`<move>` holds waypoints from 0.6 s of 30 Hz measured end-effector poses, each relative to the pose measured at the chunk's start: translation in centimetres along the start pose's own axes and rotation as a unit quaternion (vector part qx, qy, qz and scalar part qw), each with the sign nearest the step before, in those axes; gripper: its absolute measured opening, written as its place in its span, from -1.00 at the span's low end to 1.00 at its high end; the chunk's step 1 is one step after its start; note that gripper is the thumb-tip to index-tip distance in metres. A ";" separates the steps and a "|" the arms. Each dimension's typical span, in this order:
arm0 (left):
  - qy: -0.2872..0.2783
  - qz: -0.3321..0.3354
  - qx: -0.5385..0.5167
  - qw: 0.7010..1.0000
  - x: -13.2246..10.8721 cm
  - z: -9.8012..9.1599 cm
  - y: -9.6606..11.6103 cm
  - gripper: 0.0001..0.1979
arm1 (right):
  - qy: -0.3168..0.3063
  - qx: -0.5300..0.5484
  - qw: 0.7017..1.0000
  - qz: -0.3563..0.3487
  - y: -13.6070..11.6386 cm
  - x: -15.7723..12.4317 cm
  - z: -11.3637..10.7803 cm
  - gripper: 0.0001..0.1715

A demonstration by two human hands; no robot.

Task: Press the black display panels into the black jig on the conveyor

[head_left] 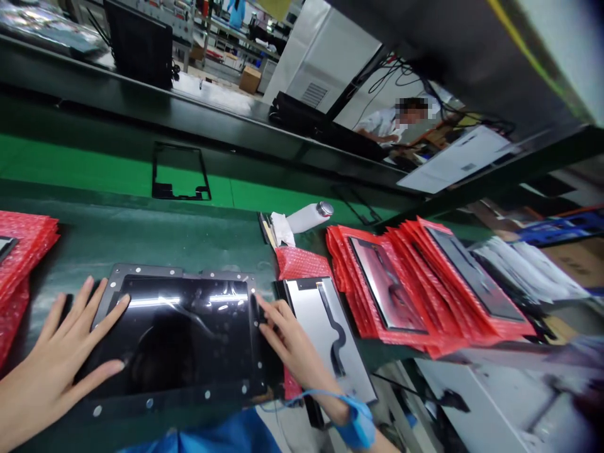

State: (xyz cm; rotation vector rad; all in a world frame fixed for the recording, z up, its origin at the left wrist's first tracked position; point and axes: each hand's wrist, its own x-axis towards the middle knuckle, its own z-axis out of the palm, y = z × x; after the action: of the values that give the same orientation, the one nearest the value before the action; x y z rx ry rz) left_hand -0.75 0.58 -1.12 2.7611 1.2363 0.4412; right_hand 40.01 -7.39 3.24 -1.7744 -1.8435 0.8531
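A glossy black display panel point(189, 340) lies in a dark frame point(179, 397) with round pale dots along its border, on the green bench in front of me. My left hand point(70, 352) rests over the frame's left end, fingers spread, the index fingertip on the panel's edge. At the right border, my right hand point(287, 336) has its fingers bent, with fingertips touching the frame near its upper right corner; whether they pinch anything is hidden. A blue wrist strap point(356, 421) circles the right wrist. Just beyond that hand lies a silver-backed display panel point(325, 333).
Red bubble-wrap bags point(425, 289) with panels on them are stacked at right; more red bags point(28, 258) lie at far left. A white bottle point(309, 218) lies behind the frame. An empty black frame point(180, 171) rests against the green strip. A person point(387, 123) sits beyond.
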 end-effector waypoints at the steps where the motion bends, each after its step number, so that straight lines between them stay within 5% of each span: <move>1: -0.013 0.007 -0.017 1.000 -0.5 -0.3 -0.2 -0.22 | -0.022 0.033 0.998 0.043 0.0 -1.0 0.0 -0.24; 5: -0.096 -0.021 -0.082 0.992 -1.3 -2.1 -0.9 -0.24 | -0.108 0.098 0.977 0.153 -0.5 -2.8 0.3 0.20; 10: -0.130 -0.011 -0.093 0.987 -1.0 -2.7 -1.0 -0.19 | -0.166 0.023 0.966 0.197 -1.9 -1.1 0.1 0.46; 18: -0.078 -0.006 0.005 0.997 -1.7 -0.9 -0.7 -0.23 | -0.087 -0.037 0.984 0.148 -1.8 -2.3 2.2 0.31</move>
State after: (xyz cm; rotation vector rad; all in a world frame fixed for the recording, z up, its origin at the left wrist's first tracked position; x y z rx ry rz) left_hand -2.59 -0.30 -0.75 2.7340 1.2207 0.2131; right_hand 37.44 -9.91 3.16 -2.1183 -1.7603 1.0918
